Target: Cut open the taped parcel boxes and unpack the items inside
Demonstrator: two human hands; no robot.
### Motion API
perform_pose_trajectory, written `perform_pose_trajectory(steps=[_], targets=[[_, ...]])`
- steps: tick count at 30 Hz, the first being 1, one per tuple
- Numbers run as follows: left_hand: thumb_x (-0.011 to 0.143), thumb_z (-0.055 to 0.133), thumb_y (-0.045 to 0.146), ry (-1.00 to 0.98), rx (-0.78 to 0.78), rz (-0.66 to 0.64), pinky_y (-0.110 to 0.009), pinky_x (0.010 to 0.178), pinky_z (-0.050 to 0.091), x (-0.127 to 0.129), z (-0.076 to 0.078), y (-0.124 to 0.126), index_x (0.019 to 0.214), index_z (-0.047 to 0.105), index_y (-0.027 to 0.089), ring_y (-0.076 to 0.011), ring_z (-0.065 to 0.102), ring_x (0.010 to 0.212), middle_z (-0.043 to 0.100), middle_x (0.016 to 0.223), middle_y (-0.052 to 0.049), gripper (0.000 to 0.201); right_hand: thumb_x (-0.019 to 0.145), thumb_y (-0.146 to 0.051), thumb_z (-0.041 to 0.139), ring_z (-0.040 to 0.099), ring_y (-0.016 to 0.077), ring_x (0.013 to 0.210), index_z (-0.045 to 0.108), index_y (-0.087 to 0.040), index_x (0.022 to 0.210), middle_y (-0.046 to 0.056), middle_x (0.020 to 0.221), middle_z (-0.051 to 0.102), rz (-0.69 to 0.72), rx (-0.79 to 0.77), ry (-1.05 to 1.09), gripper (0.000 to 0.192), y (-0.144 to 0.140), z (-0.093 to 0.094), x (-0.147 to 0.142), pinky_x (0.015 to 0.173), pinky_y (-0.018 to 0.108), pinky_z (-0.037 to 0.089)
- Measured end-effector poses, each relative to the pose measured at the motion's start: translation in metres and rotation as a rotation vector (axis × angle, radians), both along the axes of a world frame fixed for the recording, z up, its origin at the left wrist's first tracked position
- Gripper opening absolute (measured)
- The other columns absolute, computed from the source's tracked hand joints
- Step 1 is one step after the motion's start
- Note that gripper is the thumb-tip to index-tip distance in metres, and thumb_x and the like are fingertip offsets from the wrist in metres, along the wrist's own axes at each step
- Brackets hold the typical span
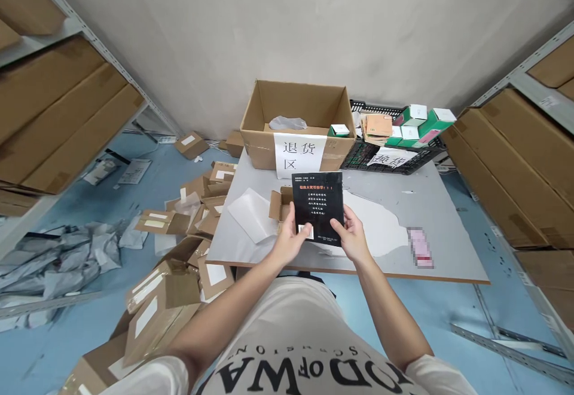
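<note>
Both hands hold black booklet (318, 205) upright above the surface (439, 227): left hand (290, 238) grips lower left edge, right hand (351, 237) lower right. Small open carton (281, 202) sits just behind it.

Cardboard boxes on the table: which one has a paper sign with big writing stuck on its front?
The big open cardboard box at the table's far edge. The small open box behind the black packet has no sign.
</note>
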State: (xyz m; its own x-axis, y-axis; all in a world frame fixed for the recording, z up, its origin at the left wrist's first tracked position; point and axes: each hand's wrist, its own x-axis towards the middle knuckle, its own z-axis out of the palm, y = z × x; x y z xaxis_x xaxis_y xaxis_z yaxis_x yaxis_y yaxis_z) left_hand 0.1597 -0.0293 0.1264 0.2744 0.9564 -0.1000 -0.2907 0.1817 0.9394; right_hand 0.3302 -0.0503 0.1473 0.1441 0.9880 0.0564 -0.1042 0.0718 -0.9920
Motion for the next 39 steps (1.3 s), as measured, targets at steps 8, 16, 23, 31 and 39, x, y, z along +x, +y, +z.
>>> perform_pose_trajectory(steps=[8, 16, 23, 31, 39], targets=[[0.075, 0.067, 0.053, -0.019, 0.074, -0.091, -0.042, 0.117, 0.009, 0.032, 0.018, -0.007, 0.148, 0.020, 0.022, -0.0271, 0.004, 0.144, 0.013, 0.157, -0.008, 0.092, 0.086, -0.025, 0.050, 0.062, 0.0237, 0.108, 0.048, -0.028, 0.135, 0.003, 0.126, 0.061, -0.024, 0.057, -0.593, 0.049, -0.005, 0.020, -0.009, 0.096, 0.040, 0.047], [0.075, 0.069, 0.043, -0.350, -0.269, 0.180, -0.037, 0.099, 0.043, 0.042, 0.020, -0.001, 0.101, 0.063, 0.017, -0.0264, 0.056, 0.114, 0.068, 0.108, -0.008, 0.037, 0.076, -0.018, 0.062, 0.040, 0.0258, 0.133, 0.055, -0.032, 0.130, 0.000, 0.140, 0.047, 0.254, 0.141, -0.536, 0.056, -0.011, 0.020, -0.025, 0.112, 0.045, 0.031], [0.080, 0.064, 0.037, -0.431, -0.452, 0.108, -0.046, 0.095, 0.046, 0.011, 0.020, 0.036, 0.115, 0.058, 0.014, -0.0295, 0.062, 0.107, 0.068, 0.110, -0.012, 0.043, 0.067, -0.035, 0.075, 0.029, 0.0269, 0.139, 0.049, -0.028, 0.134, 0.006, 0.148, 0.037, -0.114, -0.053, -0.268, 0.073, 0.016, -0.001, 0.010, 0.112, 0.051, 0.027], [0.081, 0.062, 0.034, -0.431, -0.529, -0.040, -0.046, 0.095, 0.047, -0.010, 0.013, 0.060, 0.108, 0.063, 0.011, -0.0303, 0.064, 0.103, 0.069, 0.108, -0.014, 0.036, 0.073, -0.036, 0.072, 0.072, 0.0164, 0.072, 0.061, -0.022, 0.110, 0.005, 0.094, 0.073, 0.245, -0.440, 0.450, 0.040, 0.024, -0.019, 0.012, 0.063, 0.029, 0.060], [0.084, 0.057, 0.045, -0.446, -0.480, -0.095, -0.046, 0.100, 0.042, -0.018, 0.001, 0.079, 0.117, 0.059, 0.012, -0.0298, 0.060, 0.111, 0.067, 0.114, -0.014, 0.046, 0.072, -0.033, 0.074, 0.072, 0.0163, 0.074, 0.059, -0.027, 0.114, 0.002, 0.094, 0.073, 0.245, -0.395, 0.457, 0.045, 0.036, -0.025, 0.004, 0.068, 0.032, 0.060]])
